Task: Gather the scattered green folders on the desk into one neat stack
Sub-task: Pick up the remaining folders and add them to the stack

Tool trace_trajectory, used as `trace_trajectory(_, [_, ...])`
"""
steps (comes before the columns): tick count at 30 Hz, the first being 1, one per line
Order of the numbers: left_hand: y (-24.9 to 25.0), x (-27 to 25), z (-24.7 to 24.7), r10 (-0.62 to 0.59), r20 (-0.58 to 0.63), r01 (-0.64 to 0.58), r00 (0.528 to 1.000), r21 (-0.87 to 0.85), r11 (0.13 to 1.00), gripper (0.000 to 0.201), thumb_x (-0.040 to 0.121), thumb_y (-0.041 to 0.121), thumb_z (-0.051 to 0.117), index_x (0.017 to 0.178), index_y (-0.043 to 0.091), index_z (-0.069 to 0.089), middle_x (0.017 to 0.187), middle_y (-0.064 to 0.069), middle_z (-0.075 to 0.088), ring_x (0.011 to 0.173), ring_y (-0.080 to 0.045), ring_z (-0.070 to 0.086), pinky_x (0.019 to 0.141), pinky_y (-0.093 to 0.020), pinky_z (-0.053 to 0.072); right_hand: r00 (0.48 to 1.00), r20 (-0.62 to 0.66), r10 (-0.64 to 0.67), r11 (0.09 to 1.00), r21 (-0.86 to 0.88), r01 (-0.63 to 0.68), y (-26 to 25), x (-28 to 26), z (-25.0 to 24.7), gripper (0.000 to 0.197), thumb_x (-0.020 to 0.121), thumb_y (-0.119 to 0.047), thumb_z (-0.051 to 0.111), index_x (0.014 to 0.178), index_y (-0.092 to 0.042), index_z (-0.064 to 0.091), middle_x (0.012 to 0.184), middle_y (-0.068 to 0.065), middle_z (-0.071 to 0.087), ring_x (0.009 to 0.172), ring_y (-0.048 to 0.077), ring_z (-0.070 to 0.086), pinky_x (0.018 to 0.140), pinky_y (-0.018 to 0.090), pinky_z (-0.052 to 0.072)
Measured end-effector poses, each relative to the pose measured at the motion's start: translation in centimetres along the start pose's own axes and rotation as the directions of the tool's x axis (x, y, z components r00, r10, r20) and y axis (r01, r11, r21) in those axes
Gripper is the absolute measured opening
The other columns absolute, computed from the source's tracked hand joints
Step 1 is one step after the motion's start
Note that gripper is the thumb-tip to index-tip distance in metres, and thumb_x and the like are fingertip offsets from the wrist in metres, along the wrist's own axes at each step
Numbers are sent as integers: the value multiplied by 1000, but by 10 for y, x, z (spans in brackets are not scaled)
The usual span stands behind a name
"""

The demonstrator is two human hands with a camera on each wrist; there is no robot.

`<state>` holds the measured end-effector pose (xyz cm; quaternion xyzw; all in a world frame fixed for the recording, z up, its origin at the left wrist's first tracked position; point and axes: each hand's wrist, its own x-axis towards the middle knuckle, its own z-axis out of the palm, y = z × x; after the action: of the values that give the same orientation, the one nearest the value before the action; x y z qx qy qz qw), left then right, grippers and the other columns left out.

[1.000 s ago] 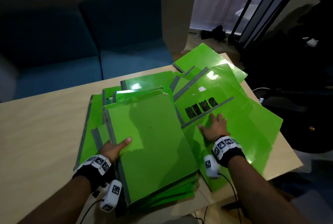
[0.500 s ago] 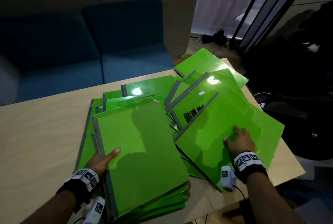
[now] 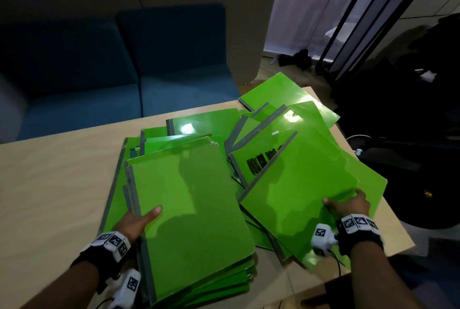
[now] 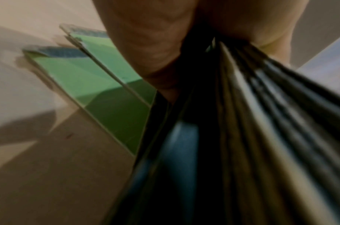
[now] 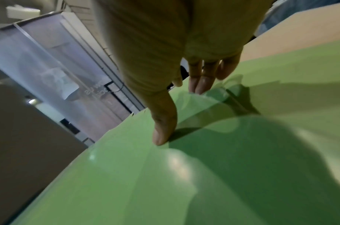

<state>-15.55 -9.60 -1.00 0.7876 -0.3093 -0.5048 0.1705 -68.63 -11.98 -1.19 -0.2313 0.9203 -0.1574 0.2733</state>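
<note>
Right hand farther right on folder

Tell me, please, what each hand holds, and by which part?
Left hand grips the stack of green folders by its grey spine edge. Right hand pinches a loose glossy green folder at its right edge.

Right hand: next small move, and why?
Probably lift the loose folder leftward onto the stack. The right hand pinches its edge, thumb on top, while the left hand grips the stack; the folder lies askew beside it.
</note>
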Motion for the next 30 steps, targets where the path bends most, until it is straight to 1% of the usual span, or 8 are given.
trace_trajectory(6, [3, -5, 5, 20, -13, -20, 1000, -29, 999, 41, 76, 43, 74, 90, 10, 55, 80, -8, 59, 79, -27, 55, 75, -35, 41, 998, -24, -65, 978, 198, 68, -18, 23, -23, 55, 92, -16, 65, 142, -3, 46, 130, 26, 57, 103, 42, 61, 95, 53, 49])
trace_trajectory(11, [12, -15, 10, 48, -35, -51, 998, -70, 996, 26, 82, 29, 72, 74, 12, 53, 76, -6, 59, 70, -22, 53, 66, -32, 38, 994, 73, 76, 979, -194, -61, -28, 24, 1, 111, 58, -68, 80, 142, -6, 43, 150, 24, 36, 126, 48, 48, 96, 61, 46])
trace_trajectory(14, [13, -16, 7, 47, -13, -48, 999, -98, 994, 22, 83, 28, 72, 79, 17, 53, 83, -4, 60, 75, -22, 51, 78, -34, 39, 993, 57, 106, 982, -162, -96, -13, 24, 17, 124, 59, -57, 85, 153, -8, 22, 158, 22, 20, 141, 45, 28, 107, 63, 36])
trace_trajectory(18, [4, -8, 5, 27, -3, -27, 1000, -102, 994, 36, 77, 37, 75, 96, 10, 61, 95, -12, 65, 88, -29, 59, 82, -36, 43, 976, 97, 193, 977, -108, -183, 27, 72, 34, 148, 13, -83, 77, 132, -1, 43, 134, 21, 53, 113, 43, 58, 88, 63, 50])
trace_trajectory(20, [5, -8, 6, 32, -4, -33, 999, -101, 994, 37, 78, 36, 75, 98, 8, 63, 93, -11, 66, 84, -27, 60, 79, -35, 43, 977, 120, 174, 983, -80, -165, 30, 81, 32, 127, 24, -73, 84, 124, -2, 50, 125, 20, 59, 102, 41, 63, 83, 60, 54])
trace_trajectory(23, [7, -9, 7, 43, -10, -44, 999, -98, 994, 29, 79, 33, 74, 89, 9, 62, 85, -8, 65, 76, -24, 58, 72, -33, 42, 973, 127, 192, 980, 28, -197, -1, 39, 11, 104, 62, -32, 90, 145, -4, 34, 149, 18, 40, 130, 39, 47, 102, 52, 45])
trace_trajectory(27, [7, -9, 6, 56, -4, -56, 998, -104, 993, 24, 80, 32, 74, 78, 11, 62, 78, -8, 66, 72, -22, 59, 64, -29, 40, 961, 151, 230, 973, -32, -228, 3, 43, 9, 126, 45, -47, 93, 143, -8, 24, 139, 20, 48, 109, 47, 59, 80, 61, 53])
trace_trajectory(30, [4, -6, 5, 59, 3, -58, 998, -118, 991, 23, 79, 31, 75, 82, 11, 64, 79, -7, 68, 75, -23, 61, 68, -31, 42, 963, 204, 174, 981, 43, -187, -14, 37, -4, 81, 76, -26, 82, 141, -1, 42, 140, 21, 51, 109, 42, 61, 80, 48, 56])
